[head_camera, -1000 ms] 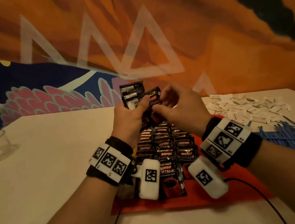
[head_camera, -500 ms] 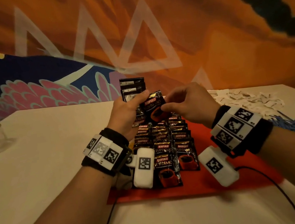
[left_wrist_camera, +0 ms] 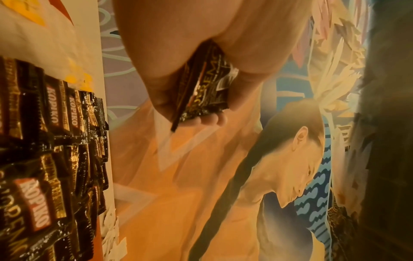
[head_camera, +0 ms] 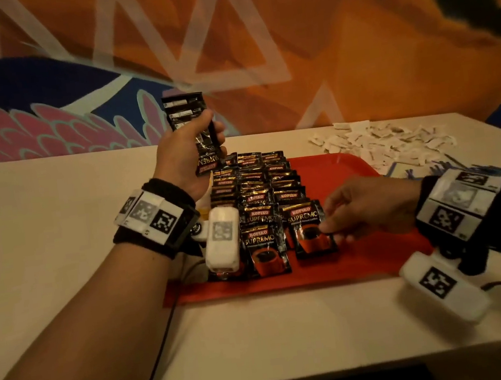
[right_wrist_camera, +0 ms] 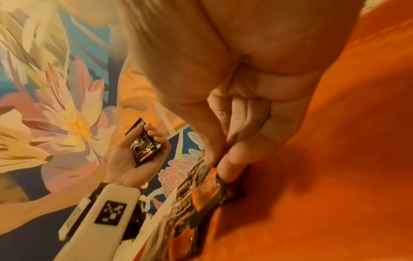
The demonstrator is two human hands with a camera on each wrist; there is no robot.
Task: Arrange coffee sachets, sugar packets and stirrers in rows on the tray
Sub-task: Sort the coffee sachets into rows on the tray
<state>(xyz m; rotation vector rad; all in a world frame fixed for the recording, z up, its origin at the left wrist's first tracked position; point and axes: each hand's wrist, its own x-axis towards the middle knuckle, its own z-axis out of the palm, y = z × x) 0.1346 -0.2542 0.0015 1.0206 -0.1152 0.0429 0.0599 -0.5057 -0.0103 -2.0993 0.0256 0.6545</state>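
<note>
R hand point(head_camera: 366, 207) pinches a sachet point(head_camera: 310, 233) onto the tray point(head_camera: 374, 247) at 5 o'clock, extending the row; L hand point(head_camera: 185, 153) clutches spare stack point(head_camera: 195, 127) as supply.

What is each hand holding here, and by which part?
Left hand grips a stack of coffee sachets around its lower half. Right hand pinches one sachet by its right edge, on the tray.
</note>
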